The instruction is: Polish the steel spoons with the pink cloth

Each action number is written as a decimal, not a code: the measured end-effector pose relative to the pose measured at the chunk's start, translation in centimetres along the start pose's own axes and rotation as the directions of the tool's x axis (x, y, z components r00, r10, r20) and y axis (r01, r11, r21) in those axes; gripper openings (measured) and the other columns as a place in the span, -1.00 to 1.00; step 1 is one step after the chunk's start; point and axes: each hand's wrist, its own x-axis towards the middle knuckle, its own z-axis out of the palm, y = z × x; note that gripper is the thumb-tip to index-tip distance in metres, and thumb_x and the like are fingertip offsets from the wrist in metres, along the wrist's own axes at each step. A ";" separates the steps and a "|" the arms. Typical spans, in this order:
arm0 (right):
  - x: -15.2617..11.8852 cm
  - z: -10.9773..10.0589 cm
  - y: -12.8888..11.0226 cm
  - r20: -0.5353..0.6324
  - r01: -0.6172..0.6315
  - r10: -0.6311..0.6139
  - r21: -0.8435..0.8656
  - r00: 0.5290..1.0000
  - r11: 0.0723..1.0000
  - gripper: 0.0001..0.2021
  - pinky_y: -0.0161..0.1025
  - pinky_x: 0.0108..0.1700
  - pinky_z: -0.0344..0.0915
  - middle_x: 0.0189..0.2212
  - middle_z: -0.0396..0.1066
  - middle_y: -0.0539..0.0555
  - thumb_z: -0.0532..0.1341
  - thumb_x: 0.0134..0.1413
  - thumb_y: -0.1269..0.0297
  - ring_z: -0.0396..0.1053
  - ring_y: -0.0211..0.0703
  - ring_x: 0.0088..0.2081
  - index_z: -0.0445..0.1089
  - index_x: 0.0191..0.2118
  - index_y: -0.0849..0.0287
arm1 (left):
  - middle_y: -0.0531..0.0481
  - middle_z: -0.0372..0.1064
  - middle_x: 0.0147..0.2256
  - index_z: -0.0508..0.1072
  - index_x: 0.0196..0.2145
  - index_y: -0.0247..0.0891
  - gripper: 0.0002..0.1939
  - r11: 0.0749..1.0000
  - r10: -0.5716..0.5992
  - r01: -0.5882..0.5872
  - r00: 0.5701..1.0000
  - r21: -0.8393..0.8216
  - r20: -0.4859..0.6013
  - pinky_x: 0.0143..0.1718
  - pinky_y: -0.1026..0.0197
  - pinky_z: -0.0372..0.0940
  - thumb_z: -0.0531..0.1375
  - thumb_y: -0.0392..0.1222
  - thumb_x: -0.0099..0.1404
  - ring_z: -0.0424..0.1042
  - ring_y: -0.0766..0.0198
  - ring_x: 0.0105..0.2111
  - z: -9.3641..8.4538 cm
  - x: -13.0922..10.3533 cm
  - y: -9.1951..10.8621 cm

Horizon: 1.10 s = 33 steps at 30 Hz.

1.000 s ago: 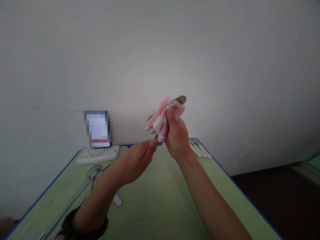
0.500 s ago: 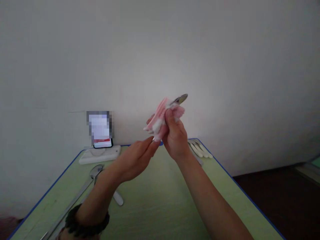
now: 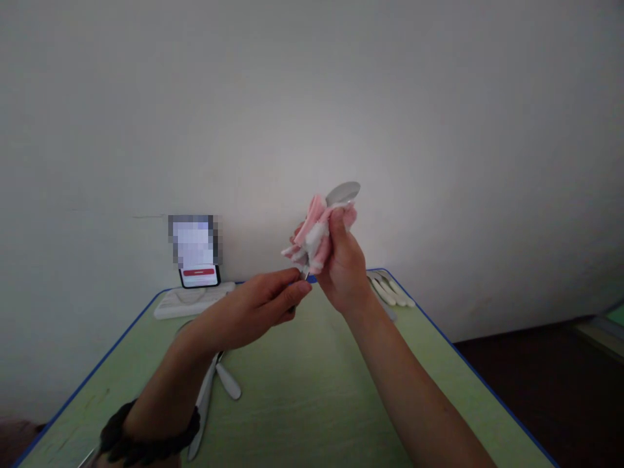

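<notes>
A metal spoon (image 3: 344, 193) is held up over the table, its bowl at the upper right. My right hand (image 3: 344, 260) is closed around a pink and white cloth (image 3: 314, 237), which wraps the spoon just below the bowl. My left hand (image 3: 266, 302) pinches the spoon's handle, and a short shiny stretch of it shows between the fingers and the cloth. The part of the spoon inside the cloth is hidden. A dark band circles my left wrist.
Utensils with pale handles (image 3: 228, 380) lie under my left forearm, partly covered. Several cream-handled utensils (image 3: 390, 290) lie at the far right corner. A phone (image 3: 199, 276) stands on a white case (image 3: 195, 302) at the back left. The green table (image 3: 312, 403) meets the wall.
The spoon has turned so more of its bowl's broad side shows. My left hand has shifted slightly left and down along the handle, and its forearm now covers the large spoon on the table.
</notes>
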 end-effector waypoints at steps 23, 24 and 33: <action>0.4 -0.7 0.3 -0.219 0.124 -0.154 -0.145 0.963 0.982 -0.63 -0.25 -0.42 0.32 -0.56 0.43 0.03 0.14 -0.05 -0.07 0.40 -0.17 -0.46 0.37 -0.41 0.19 | 0.11 0.32 -0.53 0.35 -0.35 -0.22 -0.77 0.922 -0.007 0.031 0.998 0.386 -0.063 -0.57 0.33 0.04 -0.02 -0.09 0.30 0.22 0.36 -0.58 0.4 -0.6 1.5; 0.4 -0.8 0.3 -0.229 0.137 -0.168 -0.148 0.959 0.979 -0.62 -0.26 -0.42 0.32 -0.55 0.43 0.04 0.14 -0.05 -0.08 0.40 -0.17 -0.45 0.37 -0.40 0.18 | 0.10 0.36 -0.51 0.38 -0.34 -0.22 -0.76 0.918 -0.017 0.041 0.998 0.395 -0.064 -0.55 0.33 0.07 -0.03 -0.11 0.31 0.26 0.35 -0.56 0.2 -0.7 1.5; 0.1 -0.1 0.4 -0.235 0.094 -0.128 -0.153 0.963 0.984 -0.54 -0.30 -0.48 0.22 -0.62 0.36 0.02 0.08 -0.05 -0.18 0.32 -0.23 -0.53 0.34 -0.45 0.19 | 0.08 0.47 -0.40 0.42 -0.37 -0.21 -0.65 0.943 0.055 -0.012 0.991 0.332 -0.121 -0.44 0.35 0.19 -0.12 -0.13 0.36 0.32 0.38 -0.55 -0.4 -0.7 1.3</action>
